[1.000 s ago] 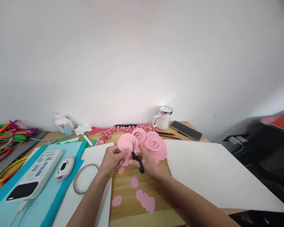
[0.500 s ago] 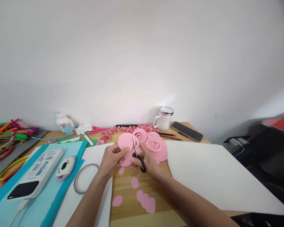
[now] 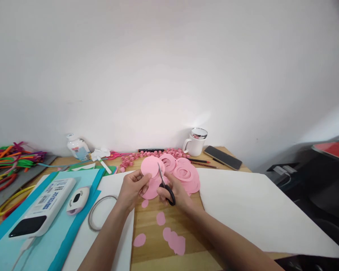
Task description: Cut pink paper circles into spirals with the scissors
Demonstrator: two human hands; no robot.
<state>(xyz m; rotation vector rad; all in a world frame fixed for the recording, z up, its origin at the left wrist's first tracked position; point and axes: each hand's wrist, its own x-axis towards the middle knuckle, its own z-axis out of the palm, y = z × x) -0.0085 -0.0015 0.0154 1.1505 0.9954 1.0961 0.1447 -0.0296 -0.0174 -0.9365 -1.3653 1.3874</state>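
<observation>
Between thumb and fingers, my left hand (image 3: 134, 188) pinches a round pink paper disc (image 3: 150, 165) by its lower edge. My right hand (image 3: 176, 192) is closed on black-handled scissors (image 3: 171, 197), whose metal blades point up and lie at the disc's right side. Whether the blades bite into the paper I cannot tell. Behind and right of my hands lies a pile of pink paper rings (image 3: 190, 177) with cut-out centres. Small pink paper scraps (image 3: 175, 241) lie on the wooden table below my hands.
Behind the pile are small rolled pink pieces (image 3: 127, 162), a white mug (image 3: 196, 142) and a phone (image 3: 223, 157). At left lie a power bank (image 3: 43, 209) on blue paper, a tape roll (image 3: 97, 226), a bottle (image 3: 78, 146) and colourful pipe cleaners (image 3: 11, 160). A white board (image 3: 257, 210) lies right.
The left hand's grip and the pink disc have shifted slightly, and the scissors have moved a little right. The other things stay where they were.
</observation>
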